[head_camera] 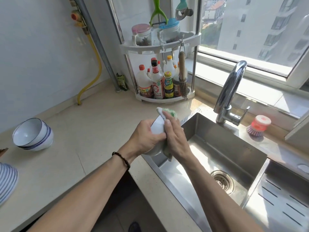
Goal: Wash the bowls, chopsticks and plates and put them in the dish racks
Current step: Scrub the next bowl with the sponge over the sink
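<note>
Sunlit kitchen corner, beige countertop (93,131), steel sink (217,148) under a window. Over the sink's left edge: white bowl (158,127) tilted on its side, gripped by the left hand (145,138), thumb curled over the rim. Right hand (175,139), fingers straight, pressing a green-and-white sponge (167,113) against the bowl. Stacked bowls (33,134) tipped over, far left on the counter, well apart.

I've got one view only, head cam, wide-angle, worn on the person, looking fwd and down over both forearms. Hands sit near frame centre, close to the lens. It faces the counter corner: sink (217,148) lower right, faucet (229,91) and window (250,30) beyond, wall at left. Edges bend w/ the lens. No 2nd view to overlap.
</note>
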A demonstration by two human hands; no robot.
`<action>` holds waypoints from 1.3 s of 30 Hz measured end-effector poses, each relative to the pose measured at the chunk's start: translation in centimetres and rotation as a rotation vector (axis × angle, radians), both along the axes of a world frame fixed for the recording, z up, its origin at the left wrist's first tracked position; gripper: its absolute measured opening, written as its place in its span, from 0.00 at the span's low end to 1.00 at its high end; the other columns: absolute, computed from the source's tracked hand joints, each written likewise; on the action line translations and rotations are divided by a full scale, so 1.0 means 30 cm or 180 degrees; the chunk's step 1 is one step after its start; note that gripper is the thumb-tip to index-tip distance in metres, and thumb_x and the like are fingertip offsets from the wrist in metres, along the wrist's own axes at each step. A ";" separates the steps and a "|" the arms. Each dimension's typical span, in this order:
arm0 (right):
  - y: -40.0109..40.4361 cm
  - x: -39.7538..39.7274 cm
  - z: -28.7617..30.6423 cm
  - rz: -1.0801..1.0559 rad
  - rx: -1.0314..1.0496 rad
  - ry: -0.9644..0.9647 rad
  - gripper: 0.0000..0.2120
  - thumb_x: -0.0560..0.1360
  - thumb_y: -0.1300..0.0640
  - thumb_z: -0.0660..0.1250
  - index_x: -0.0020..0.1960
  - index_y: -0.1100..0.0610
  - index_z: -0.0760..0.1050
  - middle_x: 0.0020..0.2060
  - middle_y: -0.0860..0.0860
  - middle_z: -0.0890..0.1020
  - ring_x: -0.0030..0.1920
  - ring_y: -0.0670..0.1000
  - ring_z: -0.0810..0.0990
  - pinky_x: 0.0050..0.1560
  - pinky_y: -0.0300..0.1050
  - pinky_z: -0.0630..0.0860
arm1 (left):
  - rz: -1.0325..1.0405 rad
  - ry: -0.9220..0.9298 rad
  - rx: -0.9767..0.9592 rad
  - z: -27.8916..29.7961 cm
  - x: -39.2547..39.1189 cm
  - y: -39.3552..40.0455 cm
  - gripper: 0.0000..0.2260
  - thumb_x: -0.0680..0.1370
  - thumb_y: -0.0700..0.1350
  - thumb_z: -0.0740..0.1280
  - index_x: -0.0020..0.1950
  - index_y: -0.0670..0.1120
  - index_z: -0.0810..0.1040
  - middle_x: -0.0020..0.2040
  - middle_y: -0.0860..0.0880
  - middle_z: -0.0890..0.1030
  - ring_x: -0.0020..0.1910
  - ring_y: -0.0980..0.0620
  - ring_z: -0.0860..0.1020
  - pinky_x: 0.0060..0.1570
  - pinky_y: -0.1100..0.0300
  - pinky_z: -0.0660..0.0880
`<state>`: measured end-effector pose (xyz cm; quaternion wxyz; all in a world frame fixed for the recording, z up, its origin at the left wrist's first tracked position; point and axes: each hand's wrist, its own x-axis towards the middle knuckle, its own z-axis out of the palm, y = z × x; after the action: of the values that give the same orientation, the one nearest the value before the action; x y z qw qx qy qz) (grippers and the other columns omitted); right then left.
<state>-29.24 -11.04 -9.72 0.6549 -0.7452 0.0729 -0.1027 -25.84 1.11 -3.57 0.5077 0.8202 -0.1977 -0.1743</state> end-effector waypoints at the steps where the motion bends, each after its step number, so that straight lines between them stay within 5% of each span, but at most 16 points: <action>1: -0.012 0.006 0.012 -0.0099 0.0498 0.0207 0.20 0.83 0.41 0.50 0.69 0.43 0.73 0.61 0.53 0.76 0.61 0.55 0.78 0.62 0.56 0.77 | -0.0078 -0.0037 0.0050 0.008 -0.007 -0.001 0.05 0.75 0.38 0.73 0.50 0.40 0.82 0.45 0.43 0.85 0.40 0.49 0.84 0.37 0.59 0.80; 4: -0.056 0.022 0.042 -0.0292 0.1633 0.0808 0.18 0.84 0.44 0.54 0.55 0.47 0.82 0.53 0.57 0.82 0.51 0.57 0.82 0.51 0.56 0.80 | -0.0137 0.0030 0.0010 0.010 -0.016 0.000 0.10 0.74 0.37 0.74 0.54 0.41 0.82 0.47 0.43 0.85 0.43 0.47 0.84 0.40 0.58 0.81; 7: -0.017 0.017 0.031 -0.0140 0.0289 0.0290 0.20 0.84 0.39 0.47 0.70 0.39 0.71 0.66 0.53 0.73 0.67 0.54 0.73 0.68 0.56 0.72 | -0.0122 -0.0230 0.0266 0.001 -0.001 -0.007 0.07 0.73 0.40 0.74 0.50 0.42 0.81 0.43 0.44 0.84 0.39 0.48 0.84 0.38 0.53 0.82; 9: 0.011 0.009 0.016 -0.0054 0.0226 0.0196 0.23 0.80 0.32 0.46 0.71 0.32 0.65 0.69 0.51 0.69 0.70 0.55 0.70 0.69 0.62 0.70 | -0.0196 -0.0339 0.0479 0.002 0.004 -0.010 0.06 0.72 0.42 0.73 0.47 0.42 0.81 0.39 0.43 0.84 0.37 0.45 0.84 0.38 0.45 0.82; 12: -0.017 0.012 0.029 -0.0156 0.1486 0.0340 0.20 0.84 0.39 0.50 0.65 0.40 0.76 0.62 0.57 0.78 0.59 0.58 0.80 0.56 0.59 0.81 | -0.0355 -0.0072 0.0232 0.039 0.008 0.010 0.09 0.72 0.38 0.75 0.51 0.41 0.82 0.43 0.43 0.85 0.40 0.45 0.85 0.40 0.48 0.82; 14: -0.066 0.034 0.032 -0.0132 0.2386 0.0767 0.21 0.83 0.41 0.55 0.60 0.49 0.82 0.58 0.61 0.82 0.57 0.64 0.82 0.58 0.62 0.79 | -0.0393 0.0177 -0.0199 0.066 0.004 0.029 0.15 0.68 0.42 0.78 0.54 0.44 0.83 0.48 0.44 0.85 0.45 0.46 0.84 0.43 0.51 0.82; 17: -0.091 0.040 0.029 -0.0266 0.2798 0.1136 0.21 0.81 0.43 0.62 0.55 0.60 0.81 0.50 0.61 0.84 0.50 0.63 0.82 0.62 0.61 0.75 | -0.0472 0.0574 -0.0750 0.086 -0.005 0.042 0.22 0.63 0.49 0.78 0.55 0.45 0.84 0.51 0.43 0.85 0.48 0.45 0.83 0.45 0.51 0.81; 21: -0.110 0.044 0.044 -0.0561 0.1989 0.1070 0.15 0.75 0.45 0.67 0.46 0.58 0.78 0.39 0.59 0.80 0.41 0.58 0.79 0.47 0.55 0.76 | -0.0811 0.1087 -0.0271 0.091 0.028 0.067 0.24 0.61 0.49 0.78 0.56 0.44 0.84 0.53 0.41 0.85 0.51 0.43 0.83 0.54 0.45 0.79; 25: -0.111 0.045 0.120 -0.0406 0.0585 0.0486 0.22 0.82 0.49 0.57 0.31 0.54 0.70 0.29 0.52 0.74 0.34 0.55 0.74 0.37 0.49 0.69 | -0.0440 0.0887 0.0217 0.061 0.022 0.036 0.20 0.60 0.48 0.82 0.47 0.41 0.84 0.46 0.41 0.86 0.44 0.45 0.83 0.50 0.47 0.79; 28: -0.044 0.025 0.135 -0.0104 0.0160 0.0076 0.19 0.83 0.43 0.51 0.46 0.41 0.80 0.46 0.49 0.80 0.48 0.52 0.81 0.51 0.53 0.79 | 0.0054 0.0585 0.0160 0.031 0.012 0.006 0.12 0.67 0.41 0.81 0.45 0.40 0.83 0.43 0.43 0.86 0.41 0.47 0.83 0.43 0.52 0.80; 31: 0.003 -0.020 0.085 0.0069 -0.0183 -0.0106 0.20 0.84 0.41 0.48 0.71 0.39 0.70 0.58 0.46 0.69 0.61 0.48 0.73 0.65 0.53 0.73 | 0.0234 0.0475 -0.0031 0.023 0.027 0.015 0.08 0.70 0.41 0.79 0.44 0.41 0.84 0.42 0.44 0.86 0.40 0.48 0.83 0.41 0.54 0.79; 35: -0.020 0.007 0.094 -0.0131 0.0761 0.0025 0.23 0.78 0.37 0.50 0.65 0.38 0.76 0.60 0.52 0.76 0.60 0.54 0.79 0.61 0.63 0.77 | 0.0257 0.0368 -0.0151 0.027 0.002 0.017 0.09 0.69 0.39 0.79 0.46 0.41 0.84 0.42 0.44 0.86 0.39 0.48 0.84 0.40 0.54 0.81; 39: 0.020 0.000 0.087 -0.0109 -0.0020 0.0040 0.24 0.77 0.34 0.49 0.70 0.34 0.68 0.61 0.50 0.71 0.62 0.54 0.76 0.64 0.60 0.75 | 0.0589 0.0248 -0.0235 0.017 0.009 0.011 0.07 0.71 0.41 0.78 0.44 0.41 0.83 0.41 0.45 0.86 0.38 0.50 0.83 0.37 0.58 0.79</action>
<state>-29.23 -10.46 -7.11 0.6502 -0.7465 0.0895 -0.1095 -25.58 1.42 -3.05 0.5589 0.8083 -0.1075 -0.1510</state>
